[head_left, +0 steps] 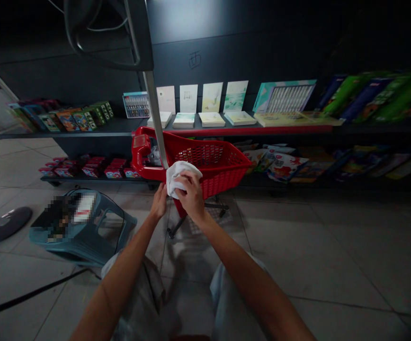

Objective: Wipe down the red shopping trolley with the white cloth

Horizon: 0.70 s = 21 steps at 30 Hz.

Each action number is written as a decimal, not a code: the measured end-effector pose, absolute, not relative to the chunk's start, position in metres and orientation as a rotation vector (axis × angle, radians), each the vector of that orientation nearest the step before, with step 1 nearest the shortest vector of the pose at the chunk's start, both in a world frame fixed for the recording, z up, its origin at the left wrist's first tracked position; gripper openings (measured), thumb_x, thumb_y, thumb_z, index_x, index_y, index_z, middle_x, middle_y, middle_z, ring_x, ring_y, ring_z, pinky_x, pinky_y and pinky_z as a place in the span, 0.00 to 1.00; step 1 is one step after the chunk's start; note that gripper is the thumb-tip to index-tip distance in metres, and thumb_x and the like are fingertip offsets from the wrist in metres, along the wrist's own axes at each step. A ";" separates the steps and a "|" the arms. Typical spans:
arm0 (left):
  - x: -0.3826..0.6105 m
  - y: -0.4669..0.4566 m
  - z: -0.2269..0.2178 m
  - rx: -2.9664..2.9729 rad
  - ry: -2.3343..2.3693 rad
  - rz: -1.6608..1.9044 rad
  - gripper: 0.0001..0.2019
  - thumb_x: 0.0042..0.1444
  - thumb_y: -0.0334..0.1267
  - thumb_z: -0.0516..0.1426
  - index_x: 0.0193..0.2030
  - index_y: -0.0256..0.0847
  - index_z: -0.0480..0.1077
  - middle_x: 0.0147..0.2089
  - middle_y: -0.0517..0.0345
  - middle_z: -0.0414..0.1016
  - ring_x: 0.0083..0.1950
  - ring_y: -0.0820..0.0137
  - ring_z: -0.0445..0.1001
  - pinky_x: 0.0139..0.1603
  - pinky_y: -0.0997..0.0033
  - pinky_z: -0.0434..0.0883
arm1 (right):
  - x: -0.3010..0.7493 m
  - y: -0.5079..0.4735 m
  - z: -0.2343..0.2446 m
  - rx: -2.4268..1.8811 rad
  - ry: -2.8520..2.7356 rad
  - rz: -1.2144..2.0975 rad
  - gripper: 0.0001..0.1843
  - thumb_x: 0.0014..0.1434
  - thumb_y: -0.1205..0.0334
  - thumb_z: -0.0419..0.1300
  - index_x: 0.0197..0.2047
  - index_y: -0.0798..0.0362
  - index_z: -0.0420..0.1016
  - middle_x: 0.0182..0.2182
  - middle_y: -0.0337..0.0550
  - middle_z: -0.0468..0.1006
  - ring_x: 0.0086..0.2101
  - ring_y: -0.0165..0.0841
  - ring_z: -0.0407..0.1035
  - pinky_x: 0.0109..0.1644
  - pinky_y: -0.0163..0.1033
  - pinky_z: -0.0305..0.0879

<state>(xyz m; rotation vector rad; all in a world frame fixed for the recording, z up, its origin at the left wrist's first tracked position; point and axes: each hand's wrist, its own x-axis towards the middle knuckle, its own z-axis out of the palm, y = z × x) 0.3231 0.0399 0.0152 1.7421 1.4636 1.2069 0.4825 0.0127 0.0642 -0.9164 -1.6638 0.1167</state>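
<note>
A bunched white cloth point(177, 171) is held up in front of me, near the handle end of a small red shopping cart point(223, 163). The fingers of my right hand point(193, 196) are bent into its front. My left hand point(159, 202) pinches the cloth's lower left edge, and its fingertips are partly hidden there. Behind the cloth, a metal pole point(155, 106) runs down in front of the cart, with its lower end out of sight. Through the gap by the cart's handle, something greyish and clear shows, too dim to name.
Shelves with upright books point(211, 97), boxed goods point(74, 121) and snack bags point(285, 166) stretch behind the cart. A blue-green plastic stool point(95, 251) with blurred items on it is at my left. A round dark base point(8, 225) stands farther left, and a black cable point(31, 293) crosses the floor.
</note>
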 end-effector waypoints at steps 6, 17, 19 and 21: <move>0.323 0.045 0.005 1.831 1.388 1.194 0.22 0.69 0.40 0.47 0.64 0.36 0.70 0.67 0.46 0.73 0.69 0.59 0.69 0.71 0.57 0.68 | 0.473 0.019 0.062 -0.915 -1.698 0.109 0.17 0.64 0.71 0.58 0.54 0.47 0.77 0.58 0.49 0.69 0.62 0.42 0.64 0.70 0.50 0.63; 0.321 0.047 0.007 2.107 1.404 0.964 0.13 0.56 0.31 0.55 0.47 0.40 0.73 0.58 0.47 0.74 0.56 0.62 0.76 0.64 0.59 0.72 | 0.476 0.021 0.015 -1.238 -1.963 0.178 0.18 0.64 0.72 0.58 0.55 0.52 0.77 0.54 0.52 0.71 0.57 0.42 0.68 0.63 0.45 0.69; 0.321 0.046 0.009 2.048 1.422 0.984 0.19 0.53 0.28 0.55 0.52 0.41 0.70 0.57 0.47 0.75 0.56 0.62 0.77 0.62 0.62 0.73 | 0.481 0.021 0.002 -1.312 -2.014 0.226 0.19 0.64 0.72 0.57 0.56 0.52 0.76 0.56 0.51 0.71 0.55 0.41 0.70 0.61 0.44 0.70; 0.322 0.046 0.010 1.972 1.417 1.019 0.25 0.51 0.26 0.54 0.57 0.41 0.66 0.56 0.48 0.76 0.55 0.63 0.78 0.61 0.63 0.73 | 0.485 0.022 -0.009 -1.344 -2.054 0.295 0.19 0.65 0.72 0.57 0.57 0.51 0.76 0.56 0.51 0.72 0.53 0.39 0.71 0.59 0.43 0.71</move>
